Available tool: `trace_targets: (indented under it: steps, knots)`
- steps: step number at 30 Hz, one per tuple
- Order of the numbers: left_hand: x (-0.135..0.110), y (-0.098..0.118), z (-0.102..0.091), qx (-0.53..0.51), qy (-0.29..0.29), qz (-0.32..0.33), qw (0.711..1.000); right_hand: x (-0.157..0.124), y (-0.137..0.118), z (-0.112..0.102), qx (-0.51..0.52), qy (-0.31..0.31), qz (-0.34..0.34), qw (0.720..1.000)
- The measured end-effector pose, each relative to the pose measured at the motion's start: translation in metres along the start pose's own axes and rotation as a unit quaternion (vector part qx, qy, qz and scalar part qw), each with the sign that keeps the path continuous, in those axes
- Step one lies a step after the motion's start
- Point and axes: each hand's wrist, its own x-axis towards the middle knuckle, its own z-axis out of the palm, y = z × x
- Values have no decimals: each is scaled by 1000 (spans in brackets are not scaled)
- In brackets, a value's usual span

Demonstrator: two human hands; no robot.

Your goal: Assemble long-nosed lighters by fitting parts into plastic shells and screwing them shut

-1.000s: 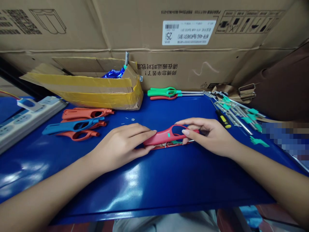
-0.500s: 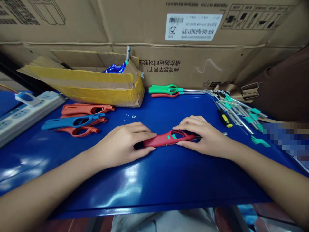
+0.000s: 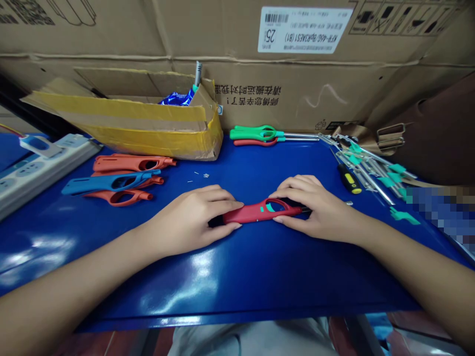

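A red lighter body [image 3: 256,212] with a green trigger lies flat on the blue table [image 3: 237,277]. My left hand [image 3: 189,220] grips its left end, fingers closed over it. At its right end, my right hand [image 3: 315,207] presses down with fingers curled over the nozzle end, where a thin metal tube pokes out. Both halves of the red shell sit closed together.
Orange and blue lighter shells [image 3: 118,178] lie at left beside a white power strip [image 3: 33,163]. A taped cardboard box [image 3: 141,123] stands behind them. A green and red lighter [image 3: 260,134], a yellow-handled screwdriver [image 3: 349,179] and several metal tubes [image 3: 374,165] lie at the back right.
The red top shell, held tilted above the lower half a second ago, has been lowered and pressed shut. My right hand moved down onto it; the camera tipped slightly downward.
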Motion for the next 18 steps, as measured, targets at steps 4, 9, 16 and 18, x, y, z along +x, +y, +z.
trace_targets:
  steps: [4,9,16,18]
  knots:
    - [0,-1,1,3,11,5,1000,0,-1,-1,1,3,2,1000]
    - [-1,-1,1,-2,10,4,1000,0,0,0,-2,6,-2,1000]
    - [0,0,2,-5,2,-2,1000,-1,0,1,0,0,2,1000]
    - [0,0,2,-9,1,-8,1000,-1,1,1,2,0,2,1000]
